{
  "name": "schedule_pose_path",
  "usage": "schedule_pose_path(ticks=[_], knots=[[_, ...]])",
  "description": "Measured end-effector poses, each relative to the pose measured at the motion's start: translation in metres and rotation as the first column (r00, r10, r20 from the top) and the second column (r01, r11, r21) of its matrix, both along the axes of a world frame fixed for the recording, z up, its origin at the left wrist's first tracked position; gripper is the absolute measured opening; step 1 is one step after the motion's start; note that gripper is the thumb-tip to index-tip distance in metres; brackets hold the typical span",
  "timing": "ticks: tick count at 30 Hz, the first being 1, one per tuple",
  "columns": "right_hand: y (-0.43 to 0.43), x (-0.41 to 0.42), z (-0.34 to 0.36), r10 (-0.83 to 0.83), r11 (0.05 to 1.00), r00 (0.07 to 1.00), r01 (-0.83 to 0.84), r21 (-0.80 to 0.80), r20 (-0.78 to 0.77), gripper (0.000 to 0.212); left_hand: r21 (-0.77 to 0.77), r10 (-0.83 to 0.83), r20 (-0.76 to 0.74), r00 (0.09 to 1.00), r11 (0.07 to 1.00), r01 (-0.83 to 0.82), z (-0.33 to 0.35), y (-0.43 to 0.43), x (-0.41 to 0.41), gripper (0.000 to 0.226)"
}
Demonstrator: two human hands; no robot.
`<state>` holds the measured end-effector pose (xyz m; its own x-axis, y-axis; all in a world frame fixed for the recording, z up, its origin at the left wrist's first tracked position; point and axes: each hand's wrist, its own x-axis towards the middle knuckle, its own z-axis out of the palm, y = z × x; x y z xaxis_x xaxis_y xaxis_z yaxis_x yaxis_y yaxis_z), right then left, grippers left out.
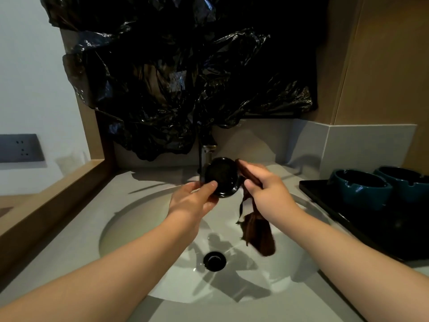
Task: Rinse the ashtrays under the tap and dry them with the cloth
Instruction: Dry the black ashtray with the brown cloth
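One ashtray (221,177) in hand, over back of sink (130,219), just before tap (207,156). We are gripping it with left hand (193,201), thumb on top, fingers curled beneath. Right hand (267,189) is closed round brown cloth (257,233), tail dangling over basin. Cloth is lying just right of ashtray, touching its right rim; we judge wiping falls to right hand. Two teal ashtrays (362,189) waiting on dark tray (329,205) at counter's right edge.

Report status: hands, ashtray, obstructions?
Left hand holds black ashtray over sink. Right hand grips brown cloth beside it. Nothing blocking.
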<state>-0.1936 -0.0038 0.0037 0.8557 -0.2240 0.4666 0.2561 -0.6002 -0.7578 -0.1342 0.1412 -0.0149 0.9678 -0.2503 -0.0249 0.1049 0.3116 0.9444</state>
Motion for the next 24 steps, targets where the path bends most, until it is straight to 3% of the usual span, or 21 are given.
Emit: schedule_pose_path(ticks=[3,5,8,13,21,24], knots=[[-0.001,0.002,-0.004,0.029,0.999,0.983,-0.031,-0.009,-0.183,0.038,-0.186,-0.051,-0.107,0.993,0.982,0.031,0.0,0.006,0.006,0.038],[-0.003,0.005,-0.002,-0.022,0.999,0.984,0.013,-0.047,-0.178,0.036,-0.227,-0.076,-0.133,0.988,0.973,0.045,0.0,0.007,0.007,0.042],[-0.009,0.004,0.007,-0.076,0.997,0.994,0.075,-0.013,-0.073,0.039,-0.201,-0.173,-0.14,0.975,0.969,0.143,0.0,0.007,0.003,0.045],[-0.011,-0.001,0.008,0.028,0.998,0.997,-0.031,-0.046,-0.074,0.042,-0.192,-0.388,-0.264,0.883,0.918,0.347,0.0,0.008,-0.006,0.032],[-0.015,0.0,0.011,-0.004,0.998,0.997,-0.001,-0.069,-0.077,0.041,-0.053,-0.438,-0.343,0.831,0.892,0.449,-0.001,0.011,-0.001,0.031],[-0.013,-0.001,0.008,-0.026,0.996,0.996,0.019,-0.09,-0.08,0.041,-0.085,-0.357,-0.355,0.864,0.933,0.351,0.0,0.008,-0.003,0.031]])
